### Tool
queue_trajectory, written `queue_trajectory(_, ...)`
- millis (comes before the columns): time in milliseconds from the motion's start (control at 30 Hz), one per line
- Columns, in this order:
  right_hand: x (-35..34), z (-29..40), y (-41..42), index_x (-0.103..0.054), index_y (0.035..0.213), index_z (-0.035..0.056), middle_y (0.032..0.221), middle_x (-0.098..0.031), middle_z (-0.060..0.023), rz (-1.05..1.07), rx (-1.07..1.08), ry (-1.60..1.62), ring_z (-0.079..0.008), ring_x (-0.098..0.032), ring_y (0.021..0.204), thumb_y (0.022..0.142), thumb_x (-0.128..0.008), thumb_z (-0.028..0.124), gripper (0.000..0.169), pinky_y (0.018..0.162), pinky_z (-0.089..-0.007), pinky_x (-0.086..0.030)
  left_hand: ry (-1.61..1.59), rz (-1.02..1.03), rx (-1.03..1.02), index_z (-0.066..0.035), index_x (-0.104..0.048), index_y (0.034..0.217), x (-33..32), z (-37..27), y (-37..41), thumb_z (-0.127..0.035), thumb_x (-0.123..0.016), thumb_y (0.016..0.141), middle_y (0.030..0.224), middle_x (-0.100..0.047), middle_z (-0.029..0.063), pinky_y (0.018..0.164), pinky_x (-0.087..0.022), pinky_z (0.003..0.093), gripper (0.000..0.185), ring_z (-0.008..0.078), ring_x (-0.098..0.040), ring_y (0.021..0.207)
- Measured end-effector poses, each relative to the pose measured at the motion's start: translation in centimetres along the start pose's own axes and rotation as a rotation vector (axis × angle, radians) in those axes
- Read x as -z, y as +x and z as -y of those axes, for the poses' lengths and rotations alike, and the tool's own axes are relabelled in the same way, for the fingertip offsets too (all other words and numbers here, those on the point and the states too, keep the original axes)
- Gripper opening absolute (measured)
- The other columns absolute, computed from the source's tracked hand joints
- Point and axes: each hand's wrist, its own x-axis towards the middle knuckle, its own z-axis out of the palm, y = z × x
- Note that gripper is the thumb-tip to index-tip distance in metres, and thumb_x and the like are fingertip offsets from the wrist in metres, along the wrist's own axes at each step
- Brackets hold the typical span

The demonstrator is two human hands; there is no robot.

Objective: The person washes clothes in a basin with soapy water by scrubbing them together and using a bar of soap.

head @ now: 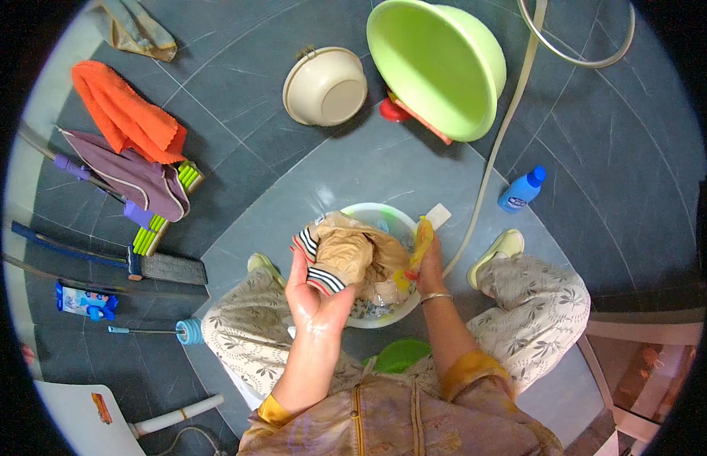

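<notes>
My left hand (318, 290) is palm up under a wet tan garment (345, 248), gripping it by its black, white and red striped trim. The garment hangs over a white basin (376, 211) with green patches, which holds water and part of the cloth. At the basin's right rim, my right hand (430, 262) holds a yellow item (423, 242) with a little red on it; its kind is unclear. Just beyond that hand lies a flat white piece (439, 216) by the rim.
A green tub (433, 68) leans tilted at the back, near a beige bowl (325, 85). A hose (510, 114) runs down to the basin's right. Nearby stands a blue bottle (521, 190). An orange cloth (128, 114), a purple cloth (131, 171) and a squeegee (165, 268) are at left.
</notes>
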Motion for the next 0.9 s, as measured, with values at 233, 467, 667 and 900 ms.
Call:
queue_trajectory(233,-7.8,3.1,-6.6,-0.038,0.133,0.0005,0.137,-0.039,-0.0153,0.327,0.55,-0.47,-0.0268,-0.043,0.121,0.088,-0.043,0.01,0.047,0.104,-0.0365,-0.03,0.104,-0.245,0.084,-0.006,-0.052,0.121,6.7,2.3,3.2,-0.033,-0.044,0.094,0.124,-0.054,0.012,0.102,-0.034,0.0505,0.039,0.0305,-0.049,0.117)
queue_trajectory(467,-1.5,-2.5,-3.4,-0.041,0.134,0.0143,0.117,-0.05,-0.0231,0.031,0.373,-0.956,-0.0386,-0.048,0.103,0.081,-0.051,0.003,0.055,0.093,-0.043,-0.038,0.018,-0.232,0.145,-0.006,-0.054,0.119,2.2,3.4,1.0,-0.028,-0.04,0.095,0.123,-0.056,0.0101,0.1,-0.038,0.0435,0.036,0.0275,-0.051,0.114)
queue_trajectory(667,-2.5,-0.7,-3.0,-0.04,0.134,0.0053,0.124,-0.051,-0.018,-0.015,0.405,-0.492,-0.0303,-0.048,0.114,0.084,-0.046,0.008,0.05,0.1,-0.0382,-0.034,-0.185,-0.144,0.147,-0.004,-0.053,0.12,3.3,1.9,0.9,-0.023,-0.041,0.092,0.121,-0.057,0.0115,0.1,-0.039,0.0439,0.036,0.0274,-0.052,0.115)
queue_trajectory(900,-7.6,0.3,-9.0,-0.044,0.131,0.0046,0.121,-0.053,-0.0169,0.373,0.468,-0.618,-0.0337,-0.047,0.113,0.086,-0.053,0.014,0.047,0.097,-0.0384,-0.035,-0.11,-0.411,0.041,-0.006,-0.056,0.114,12.9,1.3,4.2,-0.026,-0.037,0.089,0.114,-0.06,0.0109,0.09,-0.048,0.0451,0.037,0.0279,-0.057,0.106)
